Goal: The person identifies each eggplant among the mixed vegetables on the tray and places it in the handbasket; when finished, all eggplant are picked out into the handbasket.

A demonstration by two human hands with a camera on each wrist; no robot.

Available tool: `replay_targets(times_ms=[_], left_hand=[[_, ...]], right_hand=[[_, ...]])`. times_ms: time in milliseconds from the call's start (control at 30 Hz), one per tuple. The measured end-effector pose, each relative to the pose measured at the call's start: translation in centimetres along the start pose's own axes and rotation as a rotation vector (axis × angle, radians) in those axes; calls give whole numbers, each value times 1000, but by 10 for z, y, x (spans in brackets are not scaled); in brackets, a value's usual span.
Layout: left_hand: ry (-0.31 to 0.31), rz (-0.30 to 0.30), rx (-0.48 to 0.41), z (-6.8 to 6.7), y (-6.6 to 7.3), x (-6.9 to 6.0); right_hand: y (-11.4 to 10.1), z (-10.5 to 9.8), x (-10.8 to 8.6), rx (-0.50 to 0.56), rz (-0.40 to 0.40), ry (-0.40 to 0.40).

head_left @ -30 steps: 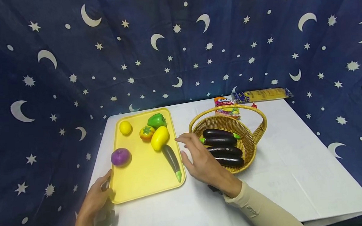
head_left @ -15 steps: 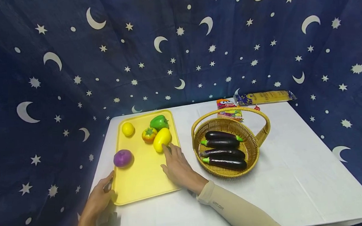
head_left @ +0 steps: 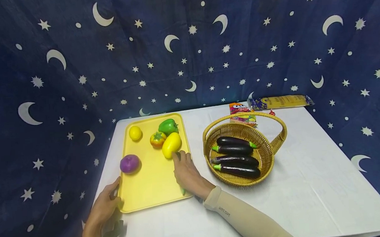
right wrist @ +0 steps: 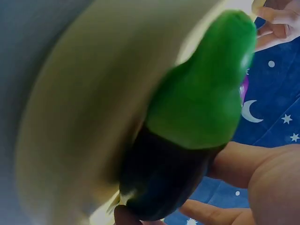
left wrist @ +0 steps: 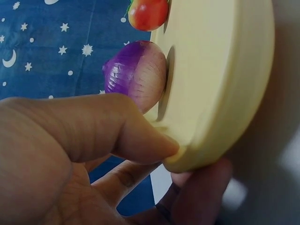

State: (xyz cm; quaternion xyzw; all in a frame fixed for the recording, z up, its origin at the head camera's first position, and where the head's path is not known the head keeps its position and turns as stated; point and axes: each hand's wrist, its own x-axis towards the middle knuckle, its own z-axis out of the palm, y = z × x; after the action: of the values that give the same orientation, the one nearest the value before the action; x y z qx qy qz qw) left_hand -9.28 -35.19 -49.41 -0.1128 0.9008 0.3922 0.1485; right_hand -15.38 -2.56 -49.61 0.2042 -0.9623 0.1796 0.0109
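My left hand [head_left: 102, 202] pinches the near left rim of a yellow tray [head_left: 148, 191], thumb on top and fingers beneath in the left wrist view. Over the tray's right side, my right hand [head_left: 189, 175] grips an eggplant [right wrist: 194, 110] between thumb and fingers. The head view hides most of that eggplant under the hand; its green stem end points toward me. Touching or nearly touching its far end is a yellow mango-like fruit [head_left: 171, 145]. Also on the tray lie a purple onion [head_left: 130, 164], a lemon [head_left: 135, 133], a tomato-like orange fruit [head_left: 157, 139] and a green bell pepper [head_left: 168, 126].
Right of the tray stands a wicker basket [head_left: 269, 166] with a tall arched handle, holding several eggplants [head_left: 235, 150]. Behind it lie a colourful fruit candy bag [head_left: 240, 111] and a long pasta packet [head_left: 280, 101]. A starry blue curtain [head_left: 187, 55] backs the white table [head_left: 305, 184].
My right hand has moved left from beside the basket, coming down over the tray's eggplant and taking hold of it. The left hand keeps its hold on the tray rim.
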Motion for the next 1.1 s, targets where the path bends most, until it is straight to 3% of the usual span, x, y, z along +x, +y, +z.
replay_targets(times_ms=[133, 300, 433, 567, 867, 1100], left_hand=[[-15, -5, -37, 0, 1, 1], [-6, -3, -6, 0, 1, 1], [10, 0, 25, 0, 0, 0], [17, 7, 43, 0, -1, -1], [-10, -8, 17, 0, 2, -1], [-23, -10, 14, -2, 2, -1]], right_hand=[[2, 1, 1, 35, 28, 8], [2, 0, 0, 109, 68, -18], [3, -4, -3, 117, 31, -40], [4, -11, -8, 199, -3, -60], [12, -40, -41, 433, 18, -54], [33, -80, -73, 453, -86, 57]])
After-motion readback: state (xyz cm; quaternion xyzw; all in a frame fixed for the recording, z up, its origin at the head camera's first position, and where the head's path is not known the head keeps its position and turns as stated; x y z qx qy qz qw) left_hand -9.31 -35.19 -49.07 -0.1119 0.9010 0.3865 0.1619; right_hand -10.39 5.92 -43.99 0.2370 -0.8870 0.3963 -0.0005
